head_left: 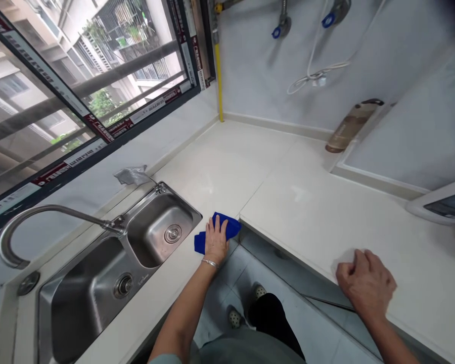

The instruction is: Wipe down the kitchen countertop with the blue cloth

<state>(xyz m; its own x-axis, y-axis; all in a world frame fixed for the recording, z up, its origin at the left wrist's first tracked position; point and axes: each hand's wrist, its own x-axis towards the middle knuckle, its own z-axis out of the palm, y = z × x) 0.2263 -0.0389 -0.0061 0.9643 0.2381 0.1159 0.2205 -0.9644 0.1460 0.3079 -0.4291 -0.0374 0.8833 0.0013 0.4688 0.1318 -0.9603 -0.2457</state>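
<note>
My left hand point(216, 243) presses on a blue cloth point(227, 227) at the inner corner of the white countertop point(246, 167), beside the sink. Its fingers are spread over the cloth, which sticks out on both sides of the hand. A thin bracelet circles that wrist. Farther right, my right hand point(366, 283) is closed in a loose fist and rests on the counter near its front edge. No object shows in it.
Left of the cloth is a double steel sink point(159, 230) with a curved faucet point(53, 208). Crumpled clear plastic point(132, 175) lies behind it. A brown package point(354, 126) leans by the wall, and a white appliance point(442, 202) stands at right. Below is the tiled floor point(235, 275).
</note>
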